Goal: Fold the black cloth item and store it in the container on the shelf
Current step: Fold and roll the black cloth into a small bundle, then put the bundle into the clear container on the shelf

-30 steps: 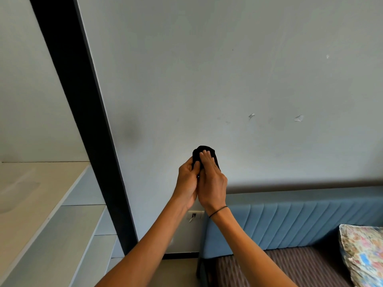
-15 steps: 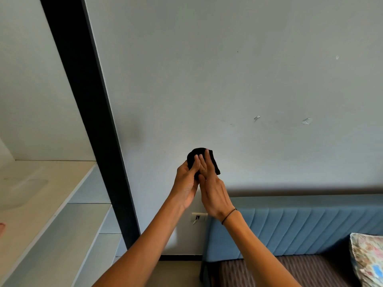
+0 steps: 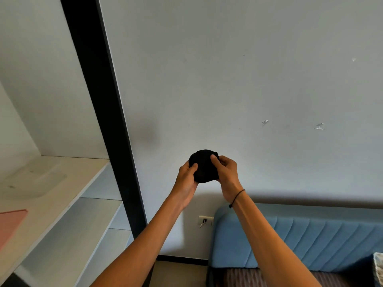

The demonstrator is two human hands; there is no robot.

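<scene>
The black cloth item [image 3: 204,166] is bunched into a small rounded bundle, held up in the air in front of the grey wall. My left hand [image 3: 186,181] grips its left side with the thumb on the front. My right hand [image 3: 227,172] grips its right side, fingers curled over the top edge; a thin black band circles that wrist. On the white shelf [image 3: 62,195] at the left lies a clear, shallow container [image 3: 35,181]. Part of the cloth is hidden behind my fingers.
A black vertical post [image 3: 103,112] stands between the shelf unit and the wall. Lower shelf levels [image 3: 68,241] step down at bottom left. A pink flat item [image 3: 10,224] lies on the shelf's left edge. A blue padded headboard [image 3: 300,237] and wall socket [image 3: 205,221] are lower right.
My hands have spread apart from a pressed-together pose, so the black bundle now shows wider between them. The view has shifted left, bringing more of the shelf and a pink item into sight.
</scene>
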